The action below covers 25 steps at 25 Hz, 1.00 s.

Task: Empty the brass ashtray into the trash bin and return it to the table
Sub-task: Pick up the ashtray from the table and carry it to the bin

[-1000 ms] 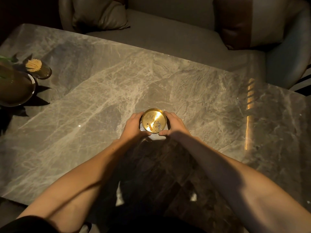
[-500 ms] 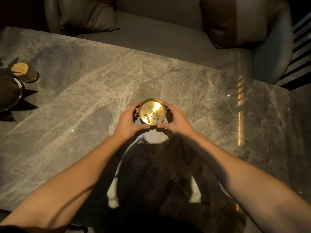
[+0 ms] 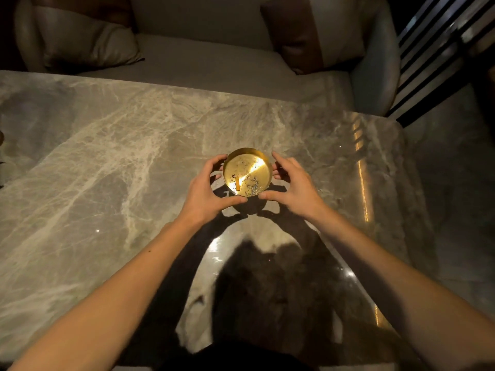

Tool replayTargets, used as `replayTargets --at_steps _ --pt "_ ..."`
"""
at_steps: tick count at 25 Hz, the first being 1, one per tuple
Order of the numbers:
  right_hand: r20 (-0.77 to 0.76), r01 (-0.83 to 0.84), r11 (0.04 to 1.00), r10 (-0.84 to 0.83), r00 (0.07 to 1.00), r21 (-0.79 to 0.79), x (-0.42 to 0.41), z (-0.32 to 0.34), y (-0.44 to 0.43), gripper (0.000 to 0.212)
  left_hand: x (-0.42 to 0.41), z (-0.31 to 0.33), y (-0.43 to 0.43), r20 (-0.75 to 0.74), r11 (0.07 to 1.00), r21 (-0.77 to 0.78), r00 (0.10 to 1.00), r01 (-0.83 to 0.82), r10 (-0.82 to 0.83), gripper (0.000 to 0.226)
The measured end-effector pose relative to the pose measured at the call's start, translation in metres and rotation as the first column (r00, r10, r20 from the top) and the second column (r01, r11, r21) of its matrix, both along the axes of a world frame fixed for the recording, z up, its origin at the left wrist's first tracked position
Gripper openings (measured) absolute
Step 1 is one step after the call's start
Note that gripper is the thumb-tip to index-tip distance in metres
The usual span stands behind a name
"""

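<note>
Brass ashtray (image 3: 247, 171) with one cigarette butt (image 3: 237, 183), pinched between left hand (image 3: 204, 192) and right hand (image 3: 293, 187), two grips.

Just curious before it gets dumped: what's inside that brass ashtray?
Inside the brass ashtray: one orange cigarette butt and scattered grey ash. Nothing covers the bowl; both hands hide parts of its outer wall.

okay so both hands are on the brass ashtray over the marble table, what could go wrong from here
1. The brass ashtray is shallow and holds loose ash and a cigarette butt; tilting it while carrying could spill them onto the marble table.
2. The left hand and right hand pinch it only by the rim with fingertips, so the smooth metal might slip.
3. No trash bin is in view, so the carry may be long.
</note>
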State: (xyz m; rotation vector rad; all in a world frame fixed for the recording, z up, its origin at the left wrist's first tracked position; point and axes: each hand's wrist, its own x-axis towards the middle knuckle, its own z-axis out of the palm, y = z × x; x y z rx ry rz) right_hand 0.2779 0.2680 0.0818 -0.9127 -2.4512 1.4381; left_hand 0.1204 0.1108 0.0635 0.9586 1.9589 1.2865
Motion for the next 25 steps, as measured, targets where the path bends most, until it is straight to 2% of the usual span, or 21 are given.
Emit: replayTargets --at_steps 5,8,10,13,16,21,25 --pt "0.005 -0.070 0.996 0.070 0.998 0.046 0.085 0.024 0.052 0.090 0.076 0.015 0.043 0.033 0.998 0.034 0.998 0.059 -0.060 0.096" --pt "0.001 -0.019 0.999 0.019 1.000 -0.038 0.131 0.031 0.071 0.083 0.124 0.021 0.070 0.071 0.996 0.027 0.994 0.085 -0.086 0.103" --pt "-0.029 -0.002 0.999 0.001 1.000 -0.051 0.156 0.032 0.081 0.085 0.151 0.024 0.084 0.090 0.996 0.018 0.992 0.090 -0.091 0.108" --pt "-0.054 -0.067 0.998 0.066 0.996 -0.014 0.184 0.034 0.096 0.098 0.177 0.028 0.096 0.090 0.995 0.024 0.991 0.095 -0.096 0.111" --pt "-0.081 -0.113 0.993 0.110 0.991 -0.033 0.196 0.035 0.106 0.094 0.183 0.031 0.101 0.098 0.994 0.039 0.989 0.105 -0.109 0.112" --pt "-0.070 0.014 0.992 -0.022 0.997 -0.123 0.195 0.036 0.098 0.085 0.175 0.023 0.105 0.148 0.988 0.089 0.980 0.123 -0.135 0.098" --pt "-0.060 0.134 0.978 -0.145 0.988 -0.162 0.189 0.034 0.081 0.081 0.170 0.016 0.111 0.160 0.982 0.106 0.971 0.160 -0.175 0.104"
